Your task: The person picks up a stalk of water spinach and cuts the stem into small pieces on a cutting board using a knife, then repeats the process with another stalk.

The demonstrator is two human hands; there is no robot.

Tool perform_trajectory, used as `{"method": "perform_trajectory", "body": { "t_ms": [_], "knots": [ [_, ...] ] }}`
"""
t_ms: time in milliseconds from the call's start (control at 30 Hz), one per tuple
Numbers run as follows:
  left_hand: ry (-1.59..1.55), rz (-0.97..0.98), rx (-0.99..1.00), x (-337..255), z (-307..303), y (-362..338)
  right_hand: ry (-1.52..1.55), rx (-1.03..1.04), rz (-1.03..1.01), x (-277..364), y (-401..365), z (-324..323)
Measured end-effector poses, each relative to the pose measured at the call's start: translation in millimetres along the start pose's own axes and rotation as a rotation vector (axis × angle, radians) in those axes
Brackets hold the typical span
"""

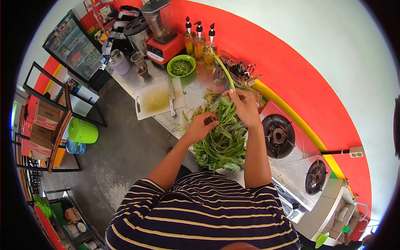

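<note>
A pile of leafy greens [221,143], with long narrow leaves like water spinach, covers the counter in front of me. My right hand [244,107] is closed in a pinch on a pale green stem [227,73], which points up and away with stringy roots at its far end. At the left side of the pile, my left hand [203,126] has its fingers curled together over the leaves; what they hold, if anything, is hidden. Beyond it lie a white cutting board [155,101] and a knife [171,99] with a pale handle.
A green bowl of chopped greens [181,66] stands near a red blender [165,48] and several pump bottles [199,43] along the wall. To the right is a gas stove [287,141] with two burners. The steel counter's edge [164,127] runs along the left.
</note>
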State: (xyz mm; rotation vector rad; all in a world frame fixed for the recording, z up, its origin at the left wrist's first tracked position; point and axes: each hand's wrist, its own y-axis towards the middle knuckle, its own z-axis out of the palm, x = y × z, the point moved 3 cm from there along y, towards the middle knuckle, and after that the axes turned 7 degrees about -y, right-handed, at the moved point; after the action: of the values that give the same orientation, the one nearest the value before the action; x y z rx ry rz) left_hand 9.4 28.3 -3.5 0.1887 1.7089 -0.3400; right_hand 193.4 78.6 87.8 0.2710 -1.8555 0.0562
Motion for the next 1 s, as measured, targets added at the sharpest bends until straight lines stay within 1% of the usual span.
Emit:
{"method": "perform_trajectory", "body": {
  "t_ms": [67,100,167,200,267,300,367,500,567,600,667,700,767,800,833,900,933,967,1000],
  "knots": [
    [0.006,0.102,-0.026,3.5,1.5,0.6,0.064,-0.032,-0.069,5.0,1.1,-0.7],
    [-0.019,0.110,-0.030,4.7,10.3,-1.1,0.039,-0.024,-0.066,9.6,-3.0,-5.0],
    [0.043,0.164,-0.017,5.1,11.0,-1.3,0.054,-0.067,-0.100,16.3,-1.2,-5.9],
    [0.040,0.169,-0.024,4.2,10.2,-2.4,0.050,-0.062,-0.105,21.2,0.5,-6.3],
    [0.080,0.101,-0.008,6.4,11.8,-6.3,0.058,-0.073,-0.177,31.9,1.1,-9.9],
    [0.075,0.103,-0.012,10.8,11.9,-6.2,0.053,-0.068,-0.178,35.5,1.0,-10.4],
    [0.128,0.183,-0.070,18.3,9.5,-3.9,0.074,-0.057,-0.213,42.1,0.5,-10.1],
    [0.157,0.262,-0.146,1.6,-6.8,-0.9,0.176,-0.023,-0.246,43.8,2.9,-2.7],
    [-0.100,0.270,-0.147,-3.6,-18.3,4.7,0.224,0.011,-0.208,43.2,1.0,3.8],
    [-0.099,0.275,-0.156,-12.8,-24.3,6.4,0.232,0.028,-0.169,43.6,-0.8,9.1],
    [-0.453,0.289,-0.186,-38.9,-41.2,4.2,0.265,0.067,-0.148,42.0,-1.7,23.9],
    [-0.448,0.291,-0.201,-48.2,-49.9,3.0,0.294,0.099,-0.121,39.3,-1.2,33.7],
    [-0.650,0.304,-0.265,-62.6,-69.3,-0.6,0.307,0.131,-0.098,31.9,0.5,54.6],
    [-0.694,0.293,-0.282,-66.9,-78.1,-3.2,0.262,0.172,-0.072,29.6,1.2,66.3],
    [-0.689,0.296,-0.299,-64.2,-88.3,-4.8,0.216,0.213,-0.047,27.0,2.2,78.1],
    [-0.793,0.257,-0.384,-51.6,-110.7,-8.2,0.210,0.262,-0.032,21.1,6.1,102.9],
    [-0.788,0.259,-0.396,-47.0,-120.2,-11.4,0.153,0.317,-0.017,16.8,8.5,116.3],
    [-0.822,0.221,-0.457,-39.9,-129.6,-15.9,0.094,0.371,-0.001,12.4,10.3,129.9],
    [-0.859,0.183,-0.518,-34.2,-139.2,-20.5,0.022,0.371,-0.017,11.7,11.8,143.8]
  ]
}}
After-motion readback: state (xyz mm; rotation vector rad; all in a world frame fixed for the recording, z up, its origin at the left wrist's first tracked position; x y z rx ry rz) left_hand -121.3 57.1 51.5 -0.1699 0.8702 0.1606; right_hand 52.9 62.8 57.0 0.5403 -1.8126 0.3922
